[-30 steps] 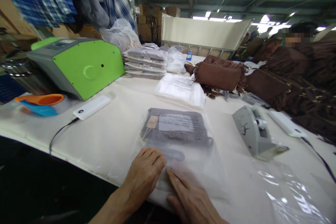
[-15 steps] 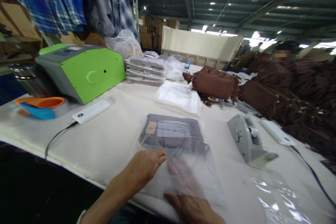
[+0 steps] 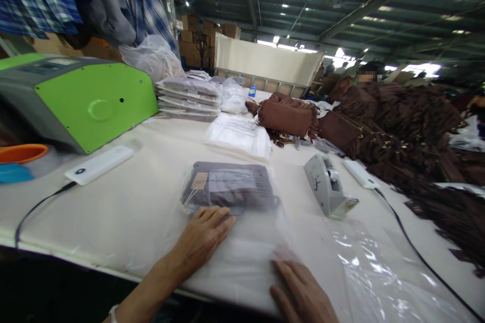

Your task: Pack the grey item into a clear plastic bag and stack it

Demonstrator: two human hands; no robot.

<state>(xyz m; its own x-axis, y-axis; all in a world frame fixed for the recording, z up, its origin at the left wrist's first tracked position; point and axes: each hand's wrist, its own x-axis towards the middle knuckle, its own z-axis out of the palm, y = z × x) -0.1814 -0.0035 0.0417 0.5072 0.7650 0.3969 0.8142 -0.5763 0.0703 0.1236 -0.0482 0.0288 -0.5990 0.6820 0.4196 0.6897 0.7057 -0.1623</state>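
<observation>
A folded grey garment (image 3: 231, 185) with a paper tag lies inside a clear plastic bag (image 3: 242, 242) on the white table (image 3: 144, 181). My left hand (image 3: 202, 236) lies flat on the bag, fingertips at the garment's near edge. My right hand (image 3: 303, 292) presses flat on the bag's open near end, by the table's front edge. Neither hand grips anything.
A grey tape dispenser (image 3: 328, 186) stands right of the bag. A green machine (image 3: 76, 101), a white power bank (image 3: 99, 164) with cable, and stacked bagged garments (image 3: 189, 98) are to the left. Brown fringed garments (image 3: 397, 121) pile at the right, a person behind them. Loose plastic bags (image 3: 386, 282) lie near right.
My right hand slid right along the bag's near end, away from my left hand. My left hand stays at the garment's edge. The view turned to the right.
</observation>
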